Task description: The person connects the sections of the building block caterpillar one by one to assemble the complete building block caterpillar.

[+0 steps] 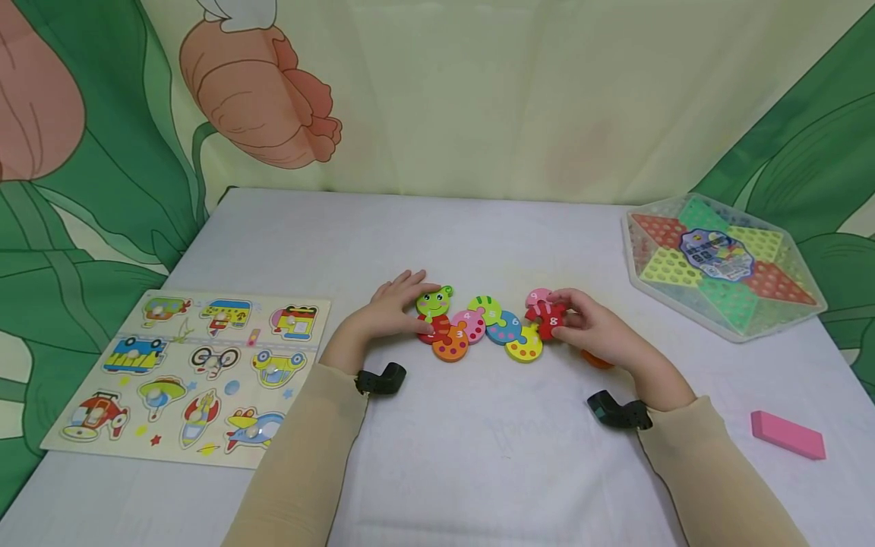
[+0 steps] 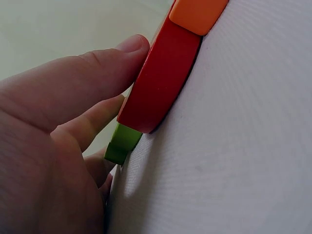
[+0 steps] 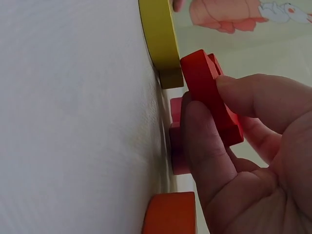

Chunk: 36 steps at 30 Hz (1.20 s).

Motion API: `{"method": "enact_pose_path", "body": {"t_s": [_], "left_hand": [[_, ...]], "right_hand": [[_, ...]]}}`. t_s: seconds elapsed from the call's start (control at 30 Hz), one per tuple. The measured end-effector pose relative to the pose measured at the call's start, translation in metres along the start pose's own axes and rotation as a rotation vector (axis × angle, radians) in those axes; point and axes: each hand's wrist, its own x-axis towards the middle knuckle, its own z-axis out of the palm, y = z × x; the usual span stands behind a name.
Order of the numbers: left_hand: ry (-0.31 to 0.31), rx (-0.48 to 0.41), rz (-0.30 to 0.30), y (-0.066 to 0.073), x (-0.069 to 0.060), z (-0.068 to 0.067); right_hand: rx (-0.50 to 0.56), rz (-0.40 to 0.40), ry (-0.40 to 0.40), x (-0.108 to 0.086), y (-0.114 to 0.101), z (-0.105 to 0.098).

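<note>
Colourful number puzzle pieces form a wavy caterpillar [image 1: 485,310] on the table. My left hand [image 1: 393,308] rests at its left end, fingers spread; the thumb touches the red piece [image 2: 163,80] and the index finger reaches over the green smiling head [image 1: 433,305]. Between right thumb and fingers, my right hand [image 1: 601,333] pinches a red piece marked 8 [image 3: 204,90], tilted and raised off the cloth beside the yellow piece [image 1: 525,346]. Behind it lies a pink piece marked 9 [image 1: 537,297]. An orange piece [image 1: 597,360] sits partly hidden under the right hand.
At left lies a wooden vehicle puzzle board [image 1: 174,380], partly beneath the left forearm. A clear hexagonal box [image 1: 724,266] with a coloured star board stands at the back right. A pink block [image 1: 788,434] lies right of the right forearm. Patterned curtains [image 1: 478,99] hang behind the table.
</note>
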Motion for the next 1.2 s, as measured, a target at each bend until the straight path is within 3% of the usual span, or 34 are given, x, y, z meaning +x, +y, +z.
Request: {"method": "enact_pose_path", "body": {"t_s": [0.67, 1.0, 1.2], "left_hand": [[0.001, -0.007, -0.003, -0.0003, 0.0001, 0.0002], [-0.007, -0.005, -0.001, -0.0006, 0.0005, -0.0004], [-0.006, -0.007, 0.004, -0.0002, -0.0003, -0.0005]], "right_hand": [[-0.017, -0.047, -0.07, -0.0037, 0.0027, -0.0009], [-0.07, -0.025, -0.052, -0.0034, 0.0009, 0.0005], [-0.054, -0.082, -0.047, -0.0019, 0.002, 0.0009]]}}
